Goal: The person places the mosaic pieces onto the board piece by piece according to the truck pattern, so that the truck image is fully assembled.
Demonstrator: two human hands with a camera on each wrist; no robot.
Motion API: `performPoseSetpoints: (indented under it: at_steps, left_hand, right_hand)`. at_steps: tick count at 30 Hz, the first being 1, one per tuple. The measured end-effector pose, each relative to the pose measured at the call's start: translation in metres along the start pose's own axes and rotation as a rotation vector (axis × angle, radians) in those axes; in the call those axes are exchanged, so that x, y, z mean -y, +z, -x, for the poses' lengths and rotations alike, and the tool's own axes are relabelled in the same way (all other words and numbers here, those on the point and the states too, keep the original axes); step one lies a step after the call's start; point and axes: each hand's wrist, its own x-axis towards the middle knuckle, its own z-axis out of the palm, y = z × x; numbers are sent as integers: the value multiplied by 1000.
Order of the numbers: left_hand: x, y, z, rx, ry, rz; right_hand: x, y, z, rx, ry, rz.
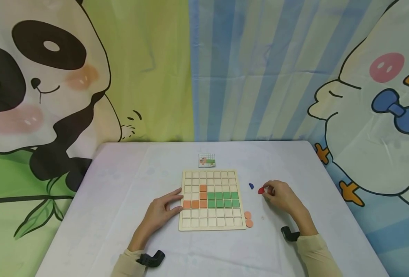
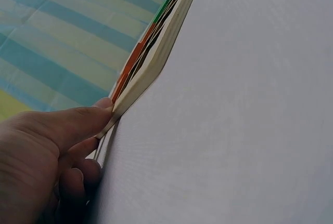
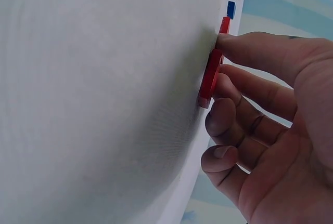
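A pale wooden grid board [image 1: 191, 222] lies on the table, with green square tiles [image 1: 223, 199] and orange square tiles [image 1: 203, 195] in its cells. My left hand [image 1: 160, 211] touches the board's left edge, thumb and fingers spread along it; in the left wrist view the thumb [image 2: 86, 122] rests at the rim. To the right of the board, my right hand [image 1: 281, 195] pinches a small red piece [image 3: 210, 78] low over the table. Another bit of red [image 3: 224, 25] shows past the thumb in the right wrist view. A blue half-round piece [image 1: 251, 186] lies just left of that hand.
Two round orange pieces [image 1: 249, 223] lie against the board's lower right edge. Behind the board is a small picture card [image 1: 207, 160] with a gridded colour pattern. A white cloth [image 1: 142, 161] covers the table, and printed curtains [image 1: 259, 69] hang behind it.
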Motion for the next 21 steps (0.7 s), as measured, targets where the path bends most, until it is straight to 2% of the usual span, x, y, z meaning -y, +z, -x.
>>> performPoseSetpoints:
  at_steps: [21]
  left_hand:
    - [0,0,0,5,-14,5]
  right_hand:
    - [-2,-2,-1,24,-27,-1]
